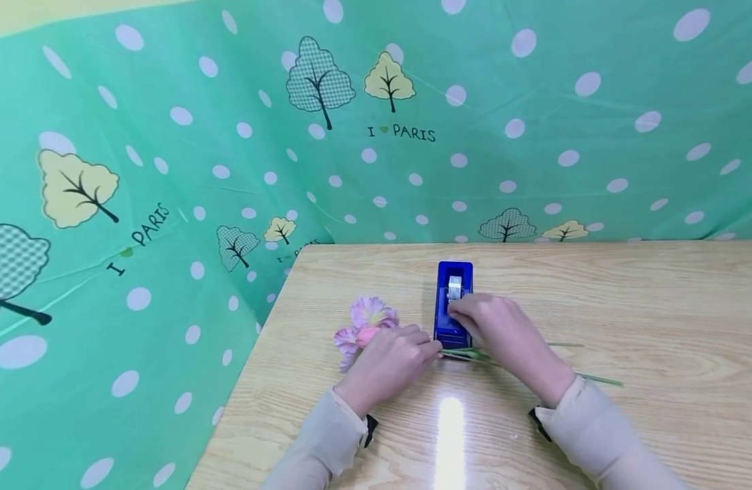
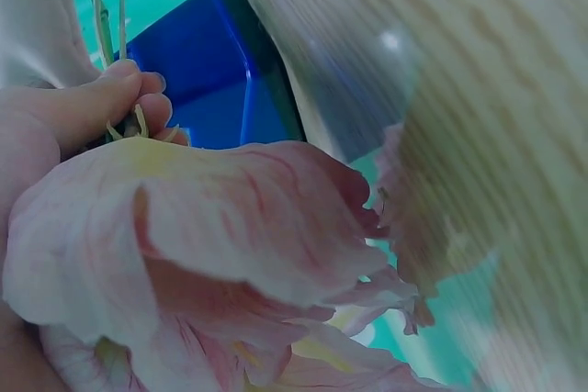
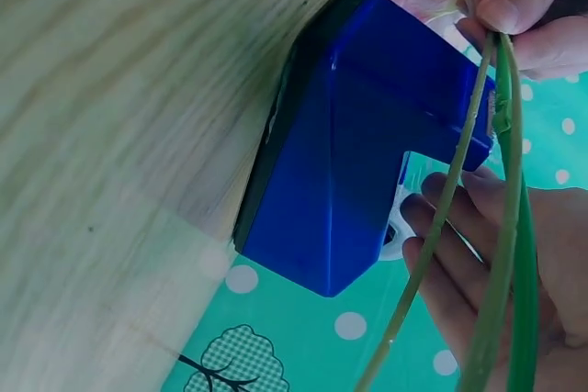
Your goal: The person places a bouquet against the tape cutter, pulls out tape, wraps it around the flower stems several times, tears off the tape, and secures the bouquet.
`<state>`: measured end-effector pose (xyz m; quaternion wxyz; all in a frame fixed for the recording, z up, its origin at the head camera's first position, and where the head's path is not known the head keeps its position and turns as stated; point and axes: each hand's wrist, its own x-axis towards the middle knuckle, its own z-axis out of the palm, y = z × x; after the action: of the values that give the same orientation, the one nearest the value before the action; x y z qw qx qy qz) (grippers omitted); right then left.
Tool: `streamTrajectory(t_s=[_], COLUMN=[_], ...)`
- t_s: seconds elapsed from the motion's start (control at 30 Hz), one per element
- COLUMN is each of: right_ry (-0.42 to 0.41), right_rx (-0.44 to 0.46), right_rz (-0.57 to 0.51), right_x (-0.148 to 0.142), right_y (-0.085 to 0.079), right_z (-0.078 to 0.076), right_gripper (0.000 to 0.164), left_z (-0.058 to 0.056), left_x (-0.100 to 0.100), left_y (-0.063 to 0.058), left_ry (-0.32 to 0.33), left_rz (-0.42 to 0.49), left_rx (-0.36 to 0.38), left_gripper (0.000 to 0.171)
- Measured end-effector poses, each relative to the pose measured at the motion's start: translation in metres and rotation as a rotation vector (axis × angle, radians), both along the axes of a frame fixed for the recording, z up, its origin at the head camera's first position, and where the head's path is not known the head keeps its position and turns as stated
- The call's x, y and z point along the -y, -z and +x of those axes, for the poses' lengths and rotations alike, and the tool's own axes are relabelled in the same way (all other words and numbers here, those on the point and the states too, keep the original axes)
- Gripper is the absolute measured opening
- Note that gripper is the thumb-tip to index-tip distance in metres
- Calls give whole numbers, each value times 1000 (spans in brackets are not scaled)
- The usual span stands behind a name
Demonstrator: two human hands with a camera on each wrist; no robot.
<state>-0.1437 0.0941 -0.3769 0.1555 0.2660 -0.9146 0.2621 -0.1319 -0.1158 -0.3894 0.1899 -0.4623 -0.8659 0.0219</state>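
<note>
Step in hand: probably drawing a strip from the tape roll [image 1: 454, 287]. Left hand [image 1: 394, 361] pinches the green stems [image 1: 467, 353] by the near end of the blue tape dispenser [image 1: 443, 316]; pink flowers [image 1: 372, 314] sit left, stems trail right beneath the right hand [image 1: 498, 327]. That hand's fingertips meet at the roll; cannot tell if gripping tape. Next calls for steady stems.

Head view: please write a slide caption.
Left hand pinches flower stems beside a blue tape dispenser; right hand reaches over it.

Green dotted cloth [image 1: 504, 163], printed trees [image 1: 320, 78]; wood-grain table [image 1: 669, 299]
</note>
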Motion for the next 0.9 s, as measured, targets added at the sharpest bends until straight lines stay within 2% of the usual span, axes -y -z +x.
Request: streamTrajectory(t_s=[0.27, 0.7, 0.9], right_ry=[-18, -108, -170], right_rx=[35, -58, -136], right_rz=[-72, -73, -101], right_x=[1, -10, -13], right_y=[-4, -6, -7], right_z=[2, 18, 24], right_gripper=[8, 13, 17], left_z=[0, -2, -2], left_x=[5, 2, 1], left_y=[-2, -2, -1], left_ry=[-7, 23, 14], left_rz=[1, 25, 26], left_rx=[-5, -8, -9], left_gripper=[10, 12, 12])
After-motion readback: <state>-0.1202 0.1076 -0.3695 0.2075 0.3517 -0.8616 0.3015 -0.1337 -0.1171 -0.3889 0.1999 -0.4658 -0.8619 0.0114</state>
